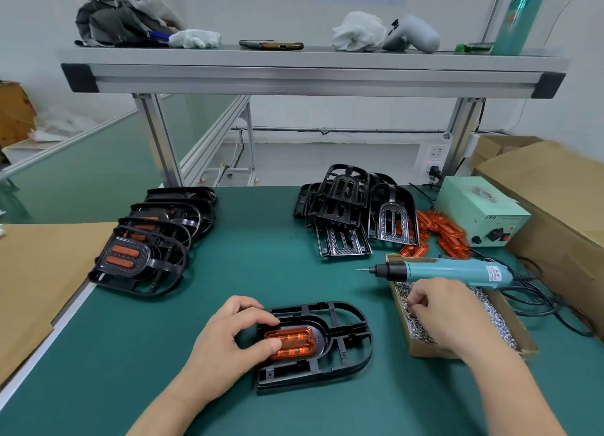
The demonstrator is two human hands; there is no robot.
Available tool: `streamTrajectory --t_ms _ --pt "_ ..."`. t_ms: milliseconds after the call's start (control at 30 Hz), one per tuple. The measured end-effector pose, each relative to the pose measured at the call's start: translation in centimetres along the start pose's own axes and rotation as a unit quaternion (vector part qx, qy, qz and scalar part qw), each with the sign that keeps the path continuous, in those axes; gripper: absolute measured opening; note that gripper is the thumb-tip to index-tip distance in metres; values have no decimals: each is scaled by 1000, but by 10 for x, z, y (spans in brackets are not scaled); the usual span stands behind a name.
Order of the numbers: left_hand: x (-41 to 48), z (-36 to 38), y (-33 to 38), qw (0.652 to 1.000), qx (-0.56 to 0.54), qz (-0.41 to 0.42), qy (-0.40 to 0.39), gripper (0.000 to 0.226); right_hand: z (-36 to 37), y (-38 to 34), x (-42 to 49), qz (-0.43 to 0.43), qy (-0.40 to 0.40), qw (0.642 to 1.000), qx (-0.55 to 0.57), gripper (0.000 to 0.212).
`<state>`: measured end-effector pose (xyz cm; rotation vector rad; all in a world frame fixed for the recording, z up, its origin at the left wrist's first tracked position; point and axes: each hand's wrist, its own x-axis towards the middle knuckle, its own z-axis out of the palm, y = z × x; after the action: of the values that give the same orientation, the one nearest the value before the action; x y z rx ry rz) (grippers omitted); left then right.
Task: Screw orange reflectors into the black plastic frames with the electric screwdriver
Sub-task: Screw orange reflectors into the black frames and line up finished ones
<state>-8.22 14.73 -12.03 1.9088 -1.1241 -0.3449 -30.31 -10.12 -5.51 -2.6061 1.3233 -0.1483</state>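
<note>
head view, nearest first: the left hand (228, 334) pinches the orange reflector (294, 342) at its left end, with the thumb on the near edge and the index finger curled over the far edge. the reflector sits in the recess of a black frame (346, 340) lying flat on the green mat (261, 255). its long axis follows the frame's. the frame's long axis runs left to right and is slightly skewed. its squared end lies below the left hand's grip and its rounded end points right and a little away, well past the fingertips. most of the frame extends to the right of the grip.

the right hand (441, 311) reaches down into a cardboard box (425, 347) of screws (503, 321), fingers curled into the heap. whether they hold a screw cannot be told. just beyond its knuckles the electric screwdriver (441, 268) lies across the box's far rim, with the bit pointing left and the cable trailing right, apart from both hands.

farther out, beyond the right hand, loose orange reflectors (447, 236) lie beside a pile of bare black frames (343, 206) and a pale power unit (480, 213). beyond the left hand and to its left, a row of frames with reflectors fitted (147, 249) overlap one another.
</note>
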Motion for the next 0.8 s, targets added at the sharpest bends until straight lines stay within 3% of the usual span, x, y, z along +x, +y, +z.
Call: streamTrajectory --t_ms 167,367,533,800 --pt "0 -2 3 999 -47 -14 8 37 -1 6 -2 -1 43 997 63 19" --pt "-1 -6 11 997 -62 -26 49 20 -2 -12 -10 -70 94 960 256 18" --pt "0 0 28 995 -27 7 93 28 10 -46 -19 -99 40 925 365 19" --pt "2 9 55 990 -56 68 107 31 27 -94 -31 -152 -34 901 404 17"
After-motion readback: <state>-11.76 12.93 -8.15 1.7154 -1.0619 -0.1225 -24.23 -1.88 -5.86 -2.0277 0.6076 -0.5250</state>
